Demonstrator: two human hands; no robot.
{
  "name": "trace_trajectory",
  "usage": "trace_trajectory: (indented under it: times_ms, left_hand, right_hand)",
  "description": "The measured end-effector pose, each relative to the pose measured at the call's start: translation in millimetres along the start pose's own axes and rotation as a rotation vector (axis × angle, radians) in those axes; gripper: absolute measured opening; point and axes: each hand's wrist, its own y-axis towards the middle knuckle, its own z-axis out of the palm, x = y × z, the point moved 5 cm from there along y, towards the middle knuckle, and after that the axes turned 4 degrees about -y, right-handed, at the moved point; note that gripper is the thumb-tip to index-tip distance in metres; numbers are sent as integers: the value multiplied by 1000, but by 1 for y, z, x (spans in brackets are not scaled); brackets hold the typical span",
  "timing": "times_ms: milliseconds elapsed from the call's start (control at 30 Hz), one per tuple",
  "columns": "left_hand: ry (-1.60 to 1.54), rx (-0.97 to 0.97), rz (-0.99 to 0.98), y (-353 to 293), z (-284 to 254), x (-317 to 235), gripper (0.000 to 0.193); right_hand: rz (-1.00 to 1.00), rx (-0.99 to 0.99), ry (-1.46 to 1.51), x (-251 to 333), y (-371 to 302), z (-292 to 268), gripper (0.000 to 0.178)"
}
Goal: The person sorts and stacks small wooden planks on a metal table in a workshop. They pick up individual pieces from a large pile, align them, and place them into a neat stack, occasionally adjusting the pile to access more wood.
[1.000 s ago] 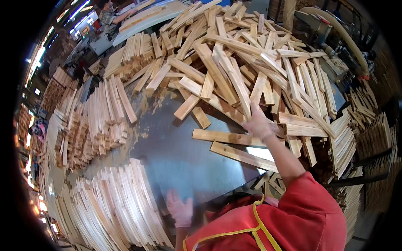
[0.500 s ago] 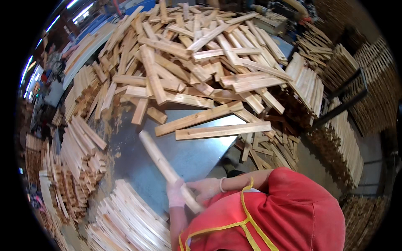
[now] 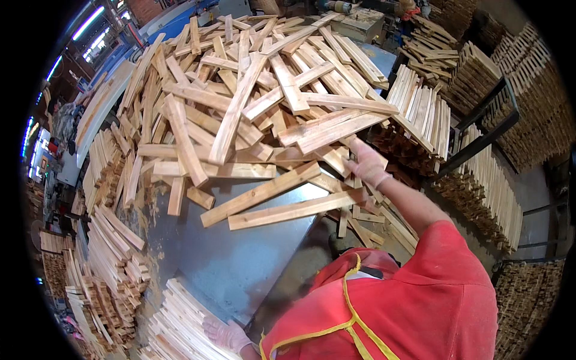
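Observation:
My right arm stretches out to the right side of a large heap of wooden slats [image 3: 264, 102]. There my right hand [image 3: 368, 166], in a pale thin glove, is over the slat ends with its fingers apart; whether it touches one I cannot tell. Just below it a long slat [image 3: 294, 210] lies across the metal table corner, beside another slat [image 3: 261, 193]. At the lower left my left hand [image 3: 223, 333], also gloved, lies with its fingers outstretched on a row of pale slats [image 3: 180, 327]. It holds nothing.
The metal tabletop [image 3: 225, 264] shows in front of the heap. Stacked slats [image 3: 120, 255] stand along the left. To the right are a row of slats [image 3: 423, 111], a dark metal frame [image 3: 480, 135] and tall wood stacks [image 3: 531, 102]. More slats [image 3: 390, 225] lie below the table's right edge.
My hands have let go of the slat they held. A long slat now shows across the heap's middle left. My right hand has reached far right; my left has moved down onto the pale slats.

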Motion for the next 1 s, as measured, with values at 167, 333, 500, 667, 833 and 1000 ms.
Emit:
trace_trajectory:
  times_ms: [167, 333, 500, 667, 833, 1000]
  left_hand:
    - [-396, -156, 603, -42, -70, -144, 92]
    - [-539, -33, 932, -109, -110, -264, 87]
    - [-637, 98, 993, -131, -109, -303, 88]
    - [-909, 494, 790, -136, -93, -315, 87]
    - [-1779, 874, 519, -120, -87, -306, 74]
    - [-2578, 1204, -166, -62, -26, -244, 35]
  right_hand:
    - [-243, 352, -407, 2, 109, -35, 111]
    - [-451, 641, -423, 6, 167, -26, 130]
    - [-537, 710, -445, 56, 134, -28, 122]
    - [-633, 676, -173, 165, 55, 1, 119]
    - [-502, 853, 129, 304, 0, 76, 115]
    - [-127, 1017, 855, 337, -63, 171, 91]
